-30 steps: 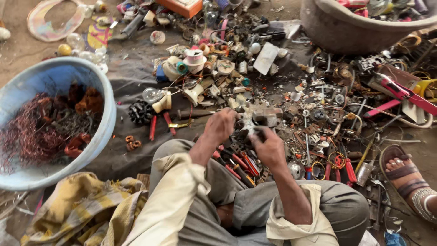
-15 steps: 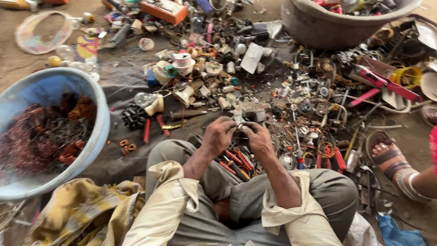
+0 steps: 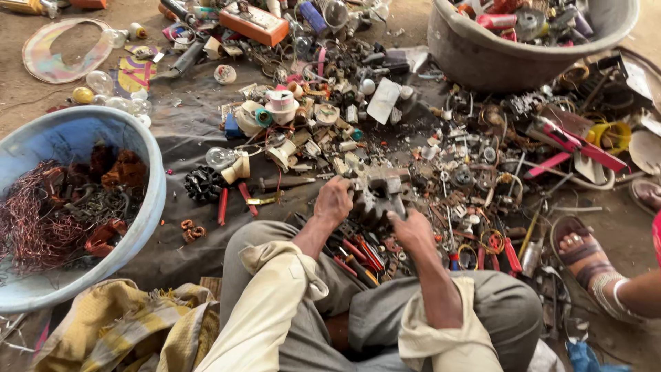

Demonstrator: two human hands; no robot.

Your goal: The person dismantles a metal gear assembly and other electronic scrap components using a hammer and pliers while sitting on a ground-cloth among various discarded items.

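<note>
I sit on the ground with my knees drawn up. Both hands grip a grey metal block-like part (image 3: 381,194) in front of my legs. My left hand (image 3: 334,200) clasps its left side, fingers curled. My right hand (image 3: 411,229) holds its lower right edge. Around the part lies a dense spread of small metal and electrical scrap (image 3: 454,158). Red-handled tools (image 3: 361,253) lie just under my hands.
A blue tub (image 3: 141,227) with copper wire and scrap sits at left. A grey basin (image 3: 482,52) of junk stands at the back right. Glass bulbs (image 3: 220,157), an orange box (image 3: 255,22) and a yellow cloth (image 3: 131,324) lie around. Another person's sandalled foot (image 3: 585,258) is at right.
The view has tilted, so everything sits lower in the frame. My hands stay on the grey metal part, the right hand now lower on its edge.
</note>
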